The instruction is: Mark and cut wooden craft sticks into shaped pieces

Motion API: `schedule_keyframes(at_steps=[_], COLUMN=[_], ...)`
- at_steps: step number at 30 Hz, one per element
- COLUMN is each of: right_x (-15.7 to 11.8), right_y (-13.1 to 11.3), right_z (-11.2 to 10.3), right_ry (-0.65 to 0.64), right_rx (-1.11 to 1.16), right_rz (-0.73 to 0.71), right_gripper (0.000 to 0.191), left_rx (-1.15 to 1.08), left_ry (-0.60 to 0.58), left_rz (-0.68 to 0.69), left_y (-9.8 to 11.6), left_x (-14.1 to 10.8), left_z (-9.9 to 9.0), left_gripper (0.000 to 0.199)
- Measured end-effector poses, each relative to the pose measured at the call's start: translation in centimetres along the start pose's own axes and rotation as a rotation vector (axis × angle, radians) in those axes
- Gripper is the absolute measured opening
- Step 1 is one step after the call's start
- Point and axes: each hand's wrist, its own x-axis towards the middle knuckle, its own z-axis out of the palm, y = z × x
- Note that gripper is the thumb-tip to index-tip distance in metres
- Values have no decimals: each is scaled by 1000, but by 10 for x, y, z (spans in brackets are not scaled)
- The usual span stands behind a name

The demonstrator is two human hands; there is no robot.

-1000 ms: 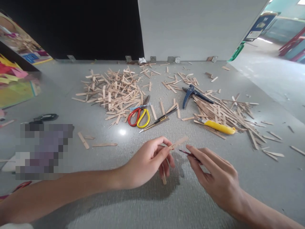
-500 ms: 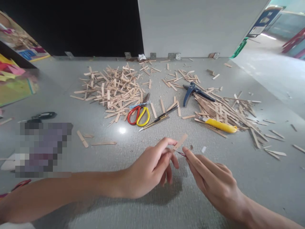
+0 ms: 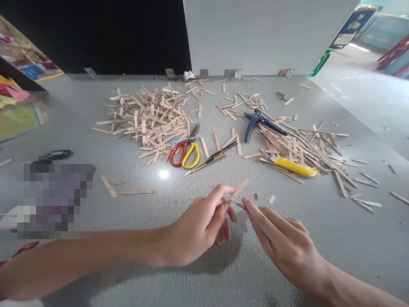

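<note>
One wooden stick (image 3: 239, 189) is pinched in my left hand (image 3: 200, 228), over the gray surface (image 3: 172, 283). My right hand (image 3: 284, 238) grips a thin red tool (image 3: 241, 206) near it. A big stick pile (image 3: 155, 119) lies loose, so I guess lots is left.

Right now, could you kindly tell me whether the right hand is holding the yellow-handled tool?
No, the yellow-handled tool lies among the wooden sticks, apart from the right hand.

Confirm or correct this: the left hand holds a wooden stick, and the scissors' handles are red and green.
Wrong on green: the scissors have red and yellow handles, as the head view shows. The left hand does hold a wooden stick.
</note>
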Motion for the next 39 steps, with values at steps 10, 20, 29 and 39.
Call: schedule_keyframes(at_steps=[10, 20, 29, 39], right_x=[1, 12, 24, 48], right_y=[-14, -11, -28, -17], right_z=[-4, -4, 6, 1], right_ry=[-214, -193, -394, -697], right_rx=[-246, -332, -674, -382], right_rz=[-13, -82, 23, 173], right_gripper=[81, 57, 23, 28], left_rx=[168, 223, 211, 138], left_ry=[-19, -4, 28, 18], left_rz=[-8, 51, 32, 21], left_y=[-20, -31, -45, -47], left_x=[0, 5, 12, 12], left_z=[2, 4, 13, 12], left_gripper=[16, 27, 40, 50])
